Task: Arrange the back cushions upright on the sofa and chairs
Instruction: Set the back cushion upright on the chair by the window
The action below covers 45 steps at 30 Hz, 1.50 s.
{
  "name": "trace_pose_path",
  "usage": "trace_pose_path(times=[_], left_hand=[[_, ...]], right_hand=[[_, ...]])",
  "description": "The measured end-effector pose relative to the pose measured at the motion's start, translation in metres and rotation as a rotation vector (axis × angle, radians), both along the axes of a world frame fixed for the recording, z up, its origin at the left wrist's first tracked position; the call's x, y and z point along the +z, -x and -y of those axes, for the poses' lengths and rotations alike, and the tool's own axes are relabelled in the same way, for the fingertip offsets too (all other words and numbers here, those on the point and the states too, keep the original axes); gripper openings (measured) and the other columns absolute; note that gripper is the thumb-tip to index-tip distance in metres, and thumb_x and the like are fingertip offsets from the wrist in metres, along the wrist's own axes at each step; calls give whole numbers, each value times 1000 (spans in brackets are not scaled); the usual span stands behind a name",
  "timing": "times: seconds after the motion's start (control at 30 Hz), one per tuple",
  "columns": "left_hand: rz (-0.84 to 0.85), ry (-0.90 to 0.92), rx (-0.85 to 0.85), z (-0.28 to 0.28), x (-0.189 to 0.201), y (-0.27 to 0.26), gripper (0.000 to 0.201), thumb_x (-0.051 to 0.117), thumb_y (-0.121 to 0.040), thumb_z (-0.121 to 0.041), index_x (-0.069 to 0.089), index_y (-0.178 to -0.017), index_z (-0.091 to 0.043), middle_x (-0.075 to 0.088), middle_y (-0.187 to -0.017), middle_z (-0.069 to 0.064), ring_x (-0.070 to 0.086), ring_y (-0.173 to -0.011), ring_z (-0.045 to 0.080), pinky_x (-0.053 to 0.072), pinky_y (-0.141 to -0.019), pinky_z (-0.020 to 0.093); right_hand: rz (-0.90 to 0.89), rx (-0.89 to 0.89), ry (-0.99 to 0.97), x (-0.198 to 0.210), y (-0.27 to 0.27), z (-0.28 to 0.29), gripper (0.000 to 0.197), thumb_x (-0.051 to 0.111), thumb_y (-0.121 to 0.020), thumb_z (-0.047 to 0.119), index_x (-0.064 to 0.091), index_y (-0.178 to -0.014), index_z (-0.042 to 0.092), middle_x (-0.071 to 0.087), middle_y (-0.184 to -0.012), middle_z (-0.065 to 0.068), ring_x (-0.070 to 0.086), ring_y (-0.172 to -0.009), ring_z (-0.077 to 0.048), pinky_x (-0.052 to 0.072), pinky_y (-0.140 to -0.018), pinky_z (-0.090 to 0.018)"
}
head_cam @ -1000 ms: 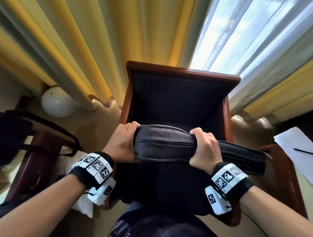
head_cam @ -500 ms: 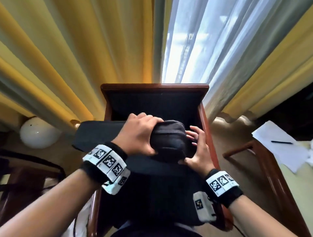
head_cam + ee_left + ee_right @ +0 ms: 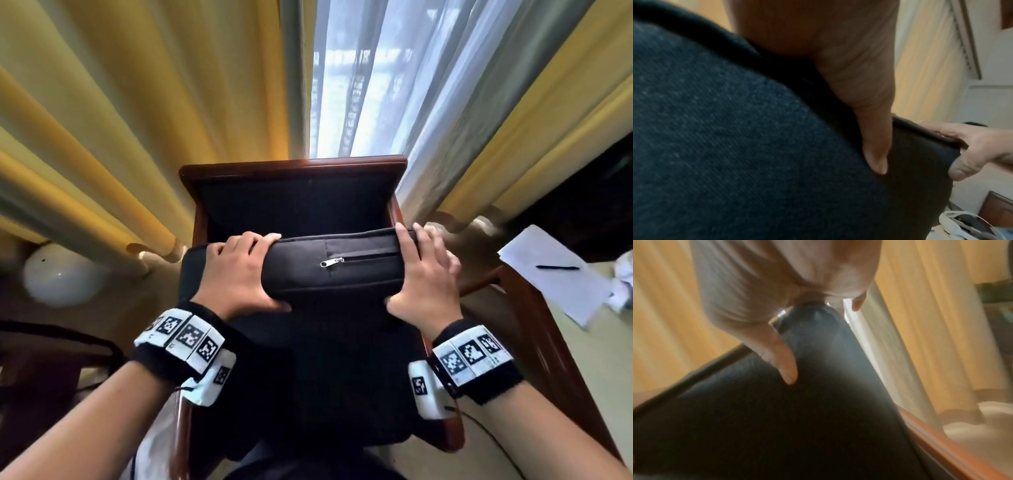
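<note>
We've got the cushion (image 3: 337,265) in both hands, out over the chair (image 3: 294,168) seat, zip edge facing up at us. Our left hand (image 3: 236,274) wraps the cushion's left end, fingers (image 3: 251,240) curled over the far side and thumb pinching the near face; the left wrist view shows that thumb pressed flat into the dark fabric. Our right hand (image 3: 423,277) clamps the right end, fingers (image 3: 428,240) hooked over the top corner, thumb underneath. The long axis runs left to right, squarely across the seat and parallel to the chair's back rail, with both hands equally near. Beyond the fingers lies the padded backrest (image 3: 294,205), and that's the relation that matters: we reckon the cushion needs to go straight away from us, with its bottom edge dropping into the corner where seat meets back. Farther off hang the curtains (image 3: 137,102), a sheet of paper (image 3: 555,274) to our right.
</note>
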<state>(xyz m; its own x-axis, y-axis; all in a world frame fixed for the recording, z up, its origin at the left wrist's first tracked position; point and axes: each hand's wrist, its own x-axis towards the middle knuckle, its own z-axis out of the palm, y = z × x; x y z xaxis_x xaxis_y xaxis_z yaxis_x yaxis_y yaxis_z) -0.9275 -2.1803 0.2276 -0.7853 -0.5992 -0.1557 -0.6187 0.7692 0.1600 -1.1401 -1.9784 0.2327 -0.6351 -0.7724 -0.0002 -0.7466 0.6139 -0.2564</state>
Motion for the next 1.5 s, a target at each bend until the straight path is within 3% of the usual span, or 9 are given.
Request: trace_pose_path(times=[0.1, 0.23, 0.33, 0.53, 0.8, 1.03, 1.2, 1.37, 1.5], left_hand=[[-33, 35, -9, -5, -4, -10, 124, 49, -37, -89, 40, -147, -30, 53, -127, -4, 51, -119, 24, 34, -93, 43], [-59, 88, -64, -19, -9, -9, 121, 52, -40, -85, 44, -145, -25, 57, -126, -1, 56, -113, 26, 39, -86, 44], [-42, 66, -82, -17, -5, -16, 120, 52, -41, -83, 40, -147, -27, 54, -131, -2, 54, -119, 24, 38, -91, 45], [-57, -179, 134, 7, 0, -66, 128, 63, -35, -82, 22, -149, -43, 41, -143, -9, 39, -134, 20, 28, -107, 50], [-492, -276, 231, -22, -3, -80, 93, 78, -37, -56, 58, -123, -28, 61, -112, -18, 62, -99, 8, 49, -90, 27], [-570, -249, 39, -30, 58, -24, 69, 83, -45, -37, 66, -111, -27, 70, -94, -13, 69, -85, 9, 53, -78, 21], [-605, -152, -132, -21, 113, 12, 77, 94, -43, -37, 68, -115, -24, 65, -102, -18, 58, -89, -4, 38, -82, -1], [-457, -207, -144, -46, 70, 41, 82, 79, -51, -54, 62, -124, -21, 65, -108, -3, 62, -100, 17, 50, -91, 34], [-599, -285, -57, -56, 36, 50, 100, 78, -49, -60, 51, -137, -21, 50, -112, 1, 49, -105, 19, 38, -99, 27]], right_hand=[[-54, 208, -153, 11, -21, 27, 112, 65, -55, 26, 16, -156, 25, 8, -165, 0, -5, -153, -27, 2, -116, -50], [-111, 397, -147, 1, -51, 49, 108, 67, -49, 33, 33, -151, 21, 39, -154, -8, 32, -144, -33, 20, -114, -56], [-129, 388, -84, -6, -58, 50, 102, 67, -43, 35, 46, -141, 16, 57, -125, -6, 54, -116, -31, 31, -107, -53], [-129, 279, 43, -11, -44, 35, 71, 59, -40, 26, 59, -110, 17, 59, -99, 4, 59, -93, -24, 38, -96, -41], [-135, 231, 169, -13, -50, 20, 59, 53, -38, 21, 63, -96, 17, 60, -87, 5, 60, -84, -25, 35, -87, -39], [8, 66, 214, 18, -10, 0, 64, 72, -38, 13, 66, -102, 14, 67, -96, -2, 63, -96, -29, 28, -88, -36], [187, -42, 350, 25, 16, -10, 91, 77, -23, 23, 67, -113, 13, 68, -105, -6, 64, -97, -31, 48, -91, -53], [304, -4, 252, 8, 15, -7, 92, 62, -46, 18, 51, -138, 22, 56, -137, -1, 49, -131, -25, 38, -106, -51], [258, 103, 182, 8, -1, 4, 109, 67, -47, 21, 32, -150, 26, 36, -153, 4, 28, -146, -19, 26, -110, -48]])
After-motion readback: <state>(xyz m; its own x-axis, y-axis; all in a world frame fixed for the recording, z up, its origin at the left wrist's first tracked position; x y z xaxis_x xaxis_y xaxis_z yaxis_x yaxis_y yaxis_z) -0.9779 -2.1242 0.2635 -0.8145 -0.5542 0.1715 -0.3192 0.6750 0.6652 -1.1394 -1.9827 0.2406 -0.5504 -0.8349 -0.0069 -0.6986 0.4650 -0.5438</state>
